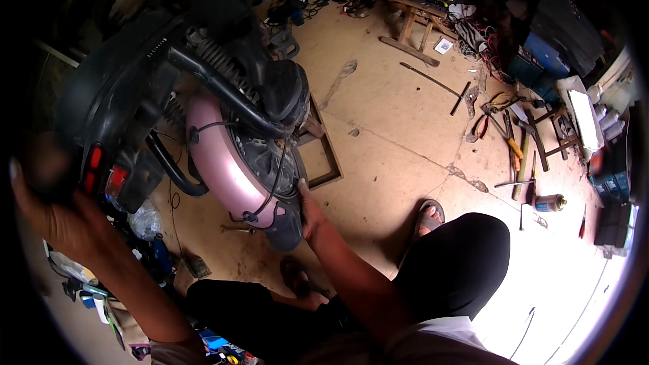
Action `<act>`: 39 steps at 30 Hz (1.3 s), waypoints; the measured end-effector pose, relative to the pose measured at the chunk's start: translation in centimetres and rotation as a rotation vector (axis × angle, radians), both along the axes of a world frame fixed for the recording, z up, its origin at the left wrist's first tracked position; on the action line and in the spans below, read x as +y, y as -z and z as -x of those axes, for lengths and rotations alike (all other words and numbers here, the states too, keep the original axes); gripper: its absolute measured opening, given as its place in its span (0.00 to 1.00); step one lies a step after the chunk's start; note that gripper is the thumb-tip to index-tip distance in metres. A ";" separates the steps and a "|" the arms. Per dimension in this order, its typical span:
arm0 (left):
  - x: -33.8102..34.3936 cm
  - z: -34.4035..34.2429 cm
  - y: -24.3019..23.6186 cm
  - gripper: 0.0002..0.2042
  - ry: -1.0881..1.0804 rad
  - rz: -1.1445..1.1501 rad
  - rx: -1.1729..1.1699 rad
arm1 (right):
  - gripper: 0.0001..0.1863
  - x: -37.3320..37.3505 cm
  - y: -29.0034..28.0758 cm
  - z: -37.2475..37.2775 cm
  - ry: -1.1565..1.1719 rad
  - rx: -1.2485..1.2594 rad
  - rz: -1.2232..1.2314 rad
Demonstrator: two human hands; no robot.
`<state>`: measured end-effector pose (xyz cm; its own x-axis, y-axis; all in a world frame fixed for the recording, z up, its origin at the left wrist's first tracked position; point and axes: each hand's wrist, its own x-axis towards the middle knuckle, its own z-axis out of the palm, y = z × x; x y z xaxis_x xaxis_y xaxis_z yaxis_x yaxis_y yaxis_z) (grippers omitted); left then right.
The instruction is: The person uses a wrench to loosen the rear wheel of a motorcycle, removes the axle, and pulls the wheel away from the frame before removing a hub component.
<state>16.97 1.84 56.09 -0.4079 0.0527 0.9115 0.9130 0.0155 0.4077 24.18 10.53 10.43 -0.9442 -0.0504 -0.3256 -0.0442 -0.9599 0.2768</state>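
Note:
A black scooter [115, 88] stands at the left, with a red tail light [94, 161], a shock absorber [216, 61] and a rear wheel [260, 155] under a pink mudguard [220, 165] with a loose cable. My left hand [61, 223] grips the scooter's rear end at the far left; its fingertips are partly in shadow. My right hand [309, 213] is closed on the lower edge of the rear wheel, beside the black mudguard flap [284, 228].
A metal frame [330, 159] lies under the scooter. Pliers [481, 125], a T-bar tool [460, 98], hammers [524, 135] and a spray can [549, 203] lie at the right. A wooden stool [419, 0] stands at the back, cluttered boxes [612, 182] along the right. My sandalled feet are below.

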 end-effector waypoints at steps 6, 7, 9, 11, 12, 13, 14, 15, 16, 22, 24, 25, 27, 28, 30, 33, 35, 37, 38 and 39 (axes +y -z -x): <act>1.1 -1.0 -1.0 0.15 0.183 -0.081 -0.165 | 0.32 -0.3 -4.1 -3.3 -0.020 0.272 0.272; 1.3 -1.2 -0.8 0.15 0.184 -0.082 -0.168 | 0.31 -0.2 -4.8 -3.4 -0.034 0.244 0.262; 2.0 -1.5 -0.4 0.15 0.074 -0.043 -0.112 | 0.31 0.2 -5.1 -3.4 -0.037 0.238 0.208; 2.4 -2.2 0.1 0.14 -0.055 0.034 0.014 | 0.32 -0.2 -2.9 -3.0 -0.033 0.280 0.129; 2.9 -2.2 0.3 0.14 -0.079 0.056 0.067 | 0.31 -0.2 -2.2 -2.8 -0.022 0.297 0.124; 3.1 -2.4 0.4 0.14 -0.044 0.070 0.088 | 0.30 -0.4 -1.9 -2.7 -0.023 0.314 0.123; 3.3 -2.5 0.3 0.13 -0.001 0.069 0.095 | 0.30 -0.7 -1.6 -2.7 -0.023 0.331 0.121; 3.6 -2.9 0.5 0.13 0.056 0.059 0.078 | 0.29 -0.5 -1.5 -2.8 -0.011 0.424 0.158; 4.2 -3.6 0.4 0.14 0.073 0.000 0.025 | 0.29 -0.5 -2.3 -3.1 -0.040 0.368 0.147; 4.5 -3.6 -0.7 0.15 0.193 -0.109 -0.090 | 0.29 0.0 -4.7 -3.5 -0.129 0.341 0.131; 3.9 -4.3 -0.1 0.17 0.118 -0.106 -0.079 | 0.29 -0.3 -6.7 -4.4 -0.195 0.217 0.108; 4.4 -4.7 -0.5 0.18 0.071 -0.080 -0.077 | 0.28 0.7 -6.0 -4.7 -0.216 0.140 -0.042; 4.4 -4.7 -0.5 0.19 0.148 -0.081 -0.090 | 0.28 2.1 -2.7 -5.6 -0.226 -0.020 -0.461; 4.3 -4.1 0.1 0.19 0.298 -0.110 -0.102 | 0.27 3.1 -3.1 -6.1 -0.189 -0.111 -0.733; 1.7 -4.6 1.8 0.17 0.211 -0.095 -0.081 | 0.29 5.6 -6.9 -6.4 -0.023 -0.528 -1.188; -3.1 -4.6 6.3 0.19 -0.004 -0.284 -0.138 | 0.35 8.5 -18.7 -7.5 0.571 -0.543 -1.530; -6.5 -2.1 13.3 0.23 -0.215 -0.451 -0.426 | 0.35 8.5 -28.4 -7.9 0.839 -0.230 -1.778; -9.3 1.1 22.7 0.25 -0.333 -0.820 -1.130 | 0.34 6.6 -35.5 -6.2 0.979 0.106 -1.911; -10.1 2.9 30.6 0.24 -0.377 -0.815 -1.325 | 0.34 5.6 -38.2 -5.6 1.009 0.261 -1.978; -8.3 1.6 34.6 0.22 -0.282 -0.776 -1.487 | 0.34 5.1 -39.7 -5.2 1.025 0.287 -2.082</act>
<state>15.36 -6.43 21.51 -0.7877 -0.4065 -0.4630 -0.2314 -0.5013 0.8338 29.39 15.63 50.09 -0.4517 0.3951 0.7999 -0.6675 0.4452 -0.5968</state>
